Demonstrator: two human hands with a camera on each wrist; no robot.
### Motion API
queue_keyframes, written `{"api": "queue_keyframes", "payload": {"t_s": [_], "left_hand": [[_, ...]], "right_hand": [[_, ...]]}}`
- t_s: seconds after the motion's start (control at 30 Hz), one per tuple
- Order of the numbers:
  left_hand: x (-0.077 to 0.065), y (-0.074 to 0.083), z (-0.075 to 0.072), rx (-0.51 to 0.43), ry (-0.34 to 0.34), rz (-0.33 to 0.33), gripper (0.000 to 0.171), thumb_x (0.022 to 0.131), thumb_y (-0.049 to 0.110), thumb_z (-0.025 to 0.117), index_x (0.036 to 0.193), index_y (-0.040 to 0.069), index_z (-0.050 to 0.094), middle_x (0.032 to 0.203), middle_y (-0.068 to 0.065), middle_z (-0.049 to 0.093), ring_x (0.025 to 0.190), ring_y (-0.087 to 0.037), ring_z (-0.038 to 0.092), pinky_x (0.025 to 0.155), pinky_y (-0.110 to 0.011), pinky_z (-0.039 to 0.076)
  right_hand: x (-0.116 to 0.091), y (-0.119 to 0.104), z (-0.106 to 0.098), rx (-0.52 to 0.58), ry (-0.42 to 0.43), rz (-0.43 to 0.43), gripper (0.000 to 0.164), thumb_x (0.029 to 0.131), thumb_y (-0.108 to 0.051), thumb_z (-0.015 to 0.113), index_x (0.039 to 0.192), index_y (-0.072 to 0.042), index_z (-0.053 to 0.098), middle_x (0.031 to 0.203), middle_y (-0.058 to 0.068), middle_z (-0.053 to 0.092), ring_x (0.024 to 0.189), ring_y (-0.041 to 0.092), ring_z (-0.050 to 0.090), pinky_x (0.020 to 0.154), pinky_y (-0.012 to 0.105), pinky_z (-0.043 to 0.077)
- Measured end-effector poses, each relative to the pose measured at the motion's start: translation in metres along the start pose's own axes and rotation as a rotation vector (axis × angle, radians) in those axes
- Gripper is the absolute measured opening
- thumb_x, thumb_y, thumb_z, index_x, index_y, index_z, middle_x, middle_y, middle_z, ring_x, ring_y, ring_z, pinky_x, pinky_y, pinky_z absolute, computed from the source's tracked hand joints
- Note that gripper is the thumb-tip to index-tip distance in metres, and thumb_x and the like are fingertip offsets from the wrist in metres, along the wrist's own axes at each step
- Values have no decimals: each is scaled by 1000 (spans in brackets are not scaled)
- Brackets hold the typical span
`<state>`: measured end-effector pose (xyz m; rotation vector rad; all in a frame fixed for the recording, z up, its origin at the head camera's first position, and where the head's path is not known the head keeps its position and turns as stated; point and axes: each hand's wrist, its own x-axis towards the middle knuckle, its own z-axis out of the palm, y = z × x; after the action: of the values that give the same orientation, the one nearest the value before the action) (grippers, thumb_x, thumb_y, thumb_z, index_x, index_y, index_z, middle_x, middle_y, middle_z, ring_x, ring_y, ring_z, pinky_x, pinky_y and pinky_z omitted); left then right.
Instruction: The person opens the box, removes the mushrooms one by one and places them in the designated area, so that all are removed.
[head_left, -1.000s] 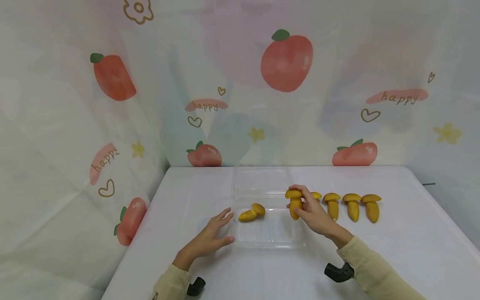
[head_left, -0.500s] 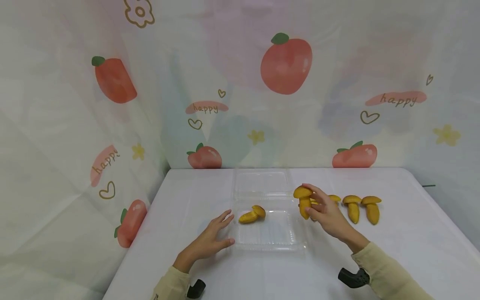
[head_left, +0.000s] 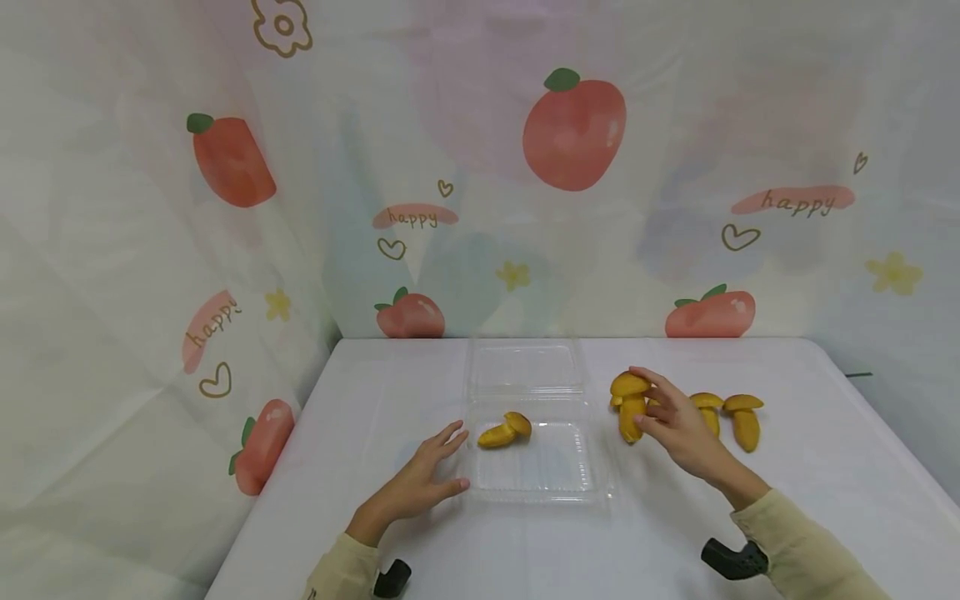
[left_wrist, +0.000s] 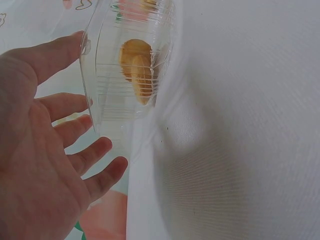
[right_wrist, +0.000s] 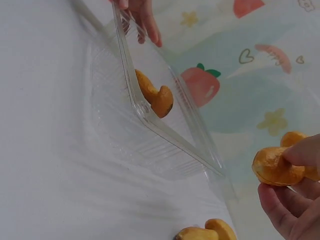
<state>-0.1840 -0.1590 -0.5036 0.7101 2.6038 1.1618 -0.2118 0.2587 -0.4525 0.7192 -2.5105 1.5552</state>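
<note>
My right hand (head_left: pixel 686 433) pinches a yellow mushroom (head_left: pixel 631 407) between thumb and fingers, stem down, just right of the clear plastic box (head_left: pixel 551 477). In the right wrist view the held mushroom (right_wrist: pixel 277 167) shows its rounded stem end towards the camera. Parts of other mushrooms show behind it and the fingers in the head view. My left hand (head_left: pixel 420 479) is spread at the box's left side; in the left wrist view its fingertips (left_wrist: pixel 80 41) are right at the rim. One mushroom (head_left: pixel 505 431) lies on its side inside the box, near the left.
The box's lid (head_left: pixel 525 368) lies folded back behind it. Right of my right hand, two mushrooms (head_left: pixel 705 408) (head_left: pixel 744 423) lie in a row on the white table (head_left: pixel 525 550). A printed cloth backdrop (head_left: pixel 480 167) rises behind the table's far edge.
My right hand has moved to the right with the mushroom, from over the box's right edge to the row on the table. The left hand and the mushroom in the box have stayed put.
</note>
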Motion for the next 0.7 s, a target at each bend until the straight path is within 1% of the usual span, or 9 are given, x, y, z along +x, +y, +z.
{"api": "queue_keyframes", "payload": {"t_s": [0.1, 0.23, 0.33, 0.43, 0.5, 0.6, 0.67, 0.7], "left_hand": [[0, 1, 0, 2, -2, -1, 74, 97, 28, 68, 158, 6, 33, 170, -14, 17, 154, -44, 20, 118, -71, 25], [1, 2, -1, 8, -6, -12, 74, 97, 28, 68, 158, 6, 33, 170, -14, 18, 154, -44, 21, 118, -70, 25], [1, 3, -1, 17, -6, -20, 74, 97, 28, 68, 158, 7, 33, 170, -13, 18, 154, -43, 21, 118, -70, 26], [2, 3, -1, 18, -4, -17, 74, 97, 28, 68, 158, 6, 33, 170, -13, 18, 154, -44, 21, 118, -70, 25], [2, 4, -1, 15, -2, -13, 73, 97, 28, 68, 158, 6, 33, 170, -13, 18, 154, -44, 21, 118, -70, 25], [2, 3, -1, 11, -1, -12, 73, 97, 28, 68, 158, 6, 33, 170, -13, 18, 154, -44, 21, 117, -71, 25], [2, 2, 0, 13, -2, -16, 73, 97, 28, 68, 158, 6, 33, 170, -13, 18, 154, -44, 21, 117, -70, 25], [1, 2, 0, 11, -4, -18, 74, 97, 29, 68, 158, 6, 33, 170, -13, 18, 154, -44, 21, 117, -70, 26]], "right_hand": [[-3, 0, -5, 3, -8, 13, 65, 98, 3, 60, 156, -1, 30, 148, 28, 41, 109, -12, 52, 77, 11, 54], [-7, 2, -12, -29, 6, 5, 64, 98, 3, 60, 155, -1, 31, 146, 27, 42, 109, -14, 52, 76, 11, 53], [-10, 4, -17, -80, 31, -12, 63, 98, 2, 61, 154, -1, 33, 145, 23, 45, 114, -16, 48, 83, 8, 52], [-13, 7, -22, -104, 49, -19, 63, 97, 2, 62, 154, -1, 34, 140, 15, 49, 106, -13, 54, 79, 11, 54], [-15, 8, -25, -123, 62, -18, 63, 97, 3, 62, 154, -1, 35, 139, 13, 50, 104, -12, 56, 79, 10, 54], [-19, 10, -29, -130, 66, -3, 63, 97, 3, 62, 154, -1, 35, 140, 20, 49, 107, -16, 52, 82, 5, 50], [-22, 12, -32, -137, 65, 9, 64, 97, 3, 61, 155, -1, 33, 142, 26, 46, 111, -19, 47, 85, 2, 46], [-23, 13, -33, -137, 63, 11, 64, 97, 3, 61, 155, -1, 33, 143, 25, 45, 112, -20, 46, 86, 1, 44]]}}
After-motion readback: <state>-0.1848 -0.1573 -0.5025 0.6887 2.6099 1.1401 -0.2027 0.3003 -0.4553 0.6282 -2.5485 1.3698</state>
